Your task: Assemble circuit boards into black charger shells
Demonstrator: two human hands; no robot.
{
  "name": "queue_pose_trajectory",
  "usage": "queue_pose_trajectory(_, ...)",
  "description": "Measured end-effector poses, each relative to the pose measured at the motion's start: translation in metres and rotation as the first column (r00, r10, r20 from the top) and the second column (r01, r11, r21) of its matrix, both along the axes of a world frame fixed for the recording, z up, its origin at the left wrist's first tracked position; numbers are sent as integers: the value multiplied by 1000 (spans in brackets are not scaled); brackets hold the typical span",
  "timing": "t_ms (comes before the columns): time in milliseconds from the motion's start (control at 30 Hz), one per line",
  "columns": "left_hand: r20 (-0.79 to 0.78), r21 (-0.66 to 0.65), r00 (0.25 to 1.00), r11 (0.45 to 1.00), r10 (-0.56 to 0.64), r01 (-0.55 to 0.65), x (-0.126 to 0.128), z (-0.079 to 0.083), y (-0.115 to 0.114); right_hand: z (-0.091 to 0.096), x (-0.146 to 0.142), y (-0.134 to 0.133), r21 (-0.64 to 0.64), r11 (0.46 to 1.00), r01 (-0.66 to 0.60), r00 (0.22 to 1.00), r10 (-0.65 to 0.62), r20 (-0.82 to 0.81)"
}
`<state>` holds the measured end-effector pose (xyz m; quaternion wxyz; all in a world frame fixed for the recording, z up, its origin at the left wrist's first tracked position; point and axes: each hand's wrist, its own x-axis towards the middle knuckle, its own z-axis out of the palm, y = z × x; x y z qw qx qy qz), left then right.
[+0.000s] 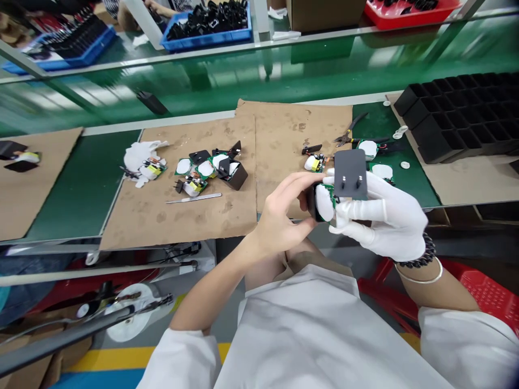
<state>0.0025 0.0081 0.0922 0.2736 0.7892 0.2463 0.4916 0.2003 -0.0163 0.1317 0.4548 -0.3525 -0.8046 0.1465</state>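
Observation:
My bare left hand is wrapped round a black plastic housing above the bench's front edge. Partly in the housing's mouth sits a green circuit board with a white pad on its face. My right hand, in a white glove, grips the board from the other side. A black plug cover with two metal pins stands up in front of the gloved fingers and joins the same assembly. Just beyond my hands, another board with yellow and white parts lies on the cardboard.
Several boards, a black housing and tweezers lie on the cardboard mat to the left. Pliers rest right of centre. Stacked black housings stand at right. A conveyor runs behind.

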Motion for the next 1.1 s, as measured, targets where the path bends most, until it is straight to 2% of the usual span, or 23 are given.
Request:
queue_pose_trajectory(67,2,-54,1000,998,22,-22,2,-15,6,-20,2,7,70,997,-13,998,8,63)
queue_pose_trajectory(100,-3,-93,999,995,32,-32,3,-24,10,-31,4,10,65,998,6,996,-11,84)
queue_pose_trajectory(200,-14,-274,997,959,76,-77,6,-54,23,-60,7,16,-92,994,52,988,-38,149)
queue_pose_trajectory(300,-3,-437,995,895,98,-90,6,-71,31,-73,10,16,-194,975,105,988,-80,129)
queue_pose_trajectory(400,28,-508,998,860,60,-37,2,-72,34,-67,14,21,-175,967,185,976,-202,-83)
queue_pose_trajectory(467,62,-560,998,827,-20,51,-4,-67,35,-57,18,31,-274,956,102,975,-150,-162)
queue_pose_trajectory(500,86,-590,993,799,-81,116,-6,-64,35,-52,20,37,-366,930,16,982,-84,-170)
queue_pose_trajectory(567,153,-645,966,719,-209,258,-12,-59,35,-45,22,47,-552,822,-143,981,46,-186)
queue_pose_trajectory(633,230,-678,926,634,-299,373,-18,-53,32,-41,23,54,-647,731,-217,971,92,-222)
queue_pose_trajectory(700,260,-687,904,593,-339,420,-22,-48,27,-39,22,55,-664,712,-231,965,77,-253)
queue_pose_trajectory(733,246,-684,908,603,-340,411,-23,-45,24,-38,22,53,-660,717,-225,964,64,-259)
queue_pose_trajectory(767,214,-675,921,632,-325,380,-23,-42,20,-37,22,51,-660,721,-212,965,50,-256)
queue_pose_trajectory(833,118,-628,965,735,-233,254,-20,-38,13,-33,21,45,-661,731,-169,972,12,-235)
queue_pose_trajectory(933,-39,-461,999,887,21,-37,-7,-37,4,-30,17,34,-613,789,-22,973,-125,-195)
queue_pose_trajectory(1000,-128,-325,970,915,206,-238,7,-40,1,-32,10,27,-511,852,110,962,-220,-161)
queue_pose_trajectory(1100,-200,-199,890,873,409,-446,28,-48,0,-41,-2,18,-268,907,325,936,-348,-43)
